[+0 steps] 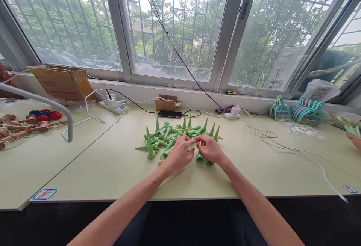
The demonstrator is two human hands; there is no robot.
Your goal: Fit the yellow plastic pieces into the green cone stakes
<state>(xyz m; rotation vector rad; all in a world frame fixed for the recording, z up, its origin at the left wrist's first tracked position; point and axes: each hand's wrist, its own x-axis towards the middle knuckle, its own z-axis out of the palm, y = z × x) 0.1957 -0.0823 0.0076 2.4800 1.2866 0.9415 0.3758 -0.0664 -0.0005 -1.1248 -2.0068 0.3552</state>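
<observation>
A heap of several green cone-shaped plastic spikes lies on the pale green table, some upright, some on their sides. My left hand and my right hand meet at the near edge of the heap, fingers curled and pinched together. Between the fingertips shows a small yellow part; which hand holds it I cannot tell for sure. Two green spikes stand right under my right hand.
A black phone and a small cardboard box lie behind the heap. A white power strip and cables run along the sill. Wooden toys with red and blue balls sit left. Teal items and another person's hand are right.
</observation>
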